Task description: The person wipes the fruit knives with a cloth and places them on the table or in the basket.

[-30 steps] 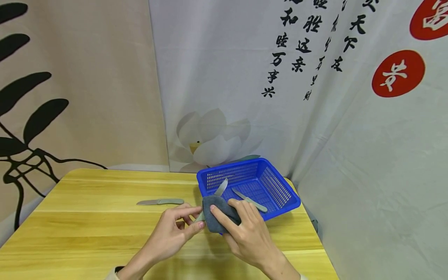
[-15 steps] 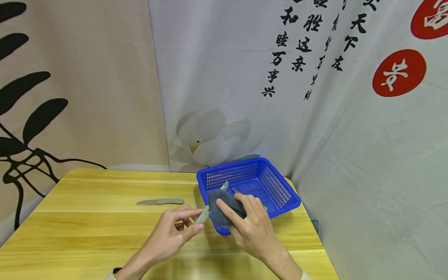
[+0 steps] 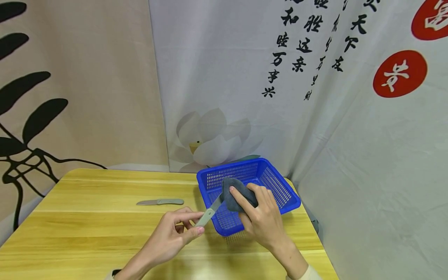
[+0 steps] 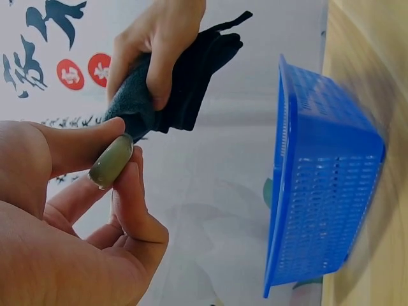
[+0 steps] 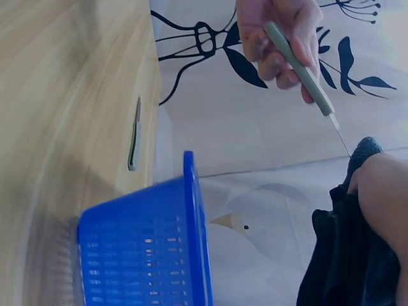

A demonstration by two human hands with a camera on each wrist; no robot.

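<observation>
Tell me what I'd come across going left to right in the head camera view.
Dark printed plant, loose knife on the table, held knife in the left hand, gray cloth in the right hand, then the red printed circles.

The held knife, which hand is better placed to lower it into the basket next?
Probably the left hand: it pinches the knife by its handle, while the right hand is busy gripping the gray cloth.

Left hand [image 3: 173,235] at 7 o'clock in head view, pinching, aimed at 2; right hand [image 3: 262,219] at 5, gripping, aimed at 11.
</observation>
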